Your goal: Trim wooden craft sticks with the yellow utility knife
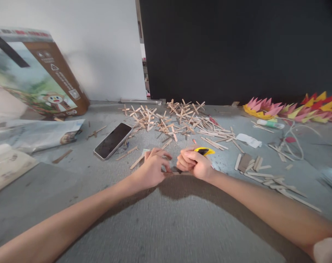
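Near the middle of the grey counter, the left hand pins a small wooden stick under curled fingers, touching the right hand, fisted around a yellow cutter (blade hidden). Farther off lie a phone and heaped stick crosses.

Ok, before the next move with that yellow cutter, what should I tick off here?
1. Right hand grips the yellow cutter firmly: ok.
2. Left hand braced on the table beside it: ok.
3. Left fingertips clear of the blade: cannot tell, the blade is hidden.
4. Piece under the fingers lying flat: cannot tell.
5. Phone apart from both hands: ok.
6. Pile of stick crosses behind, off the work spot: ok.
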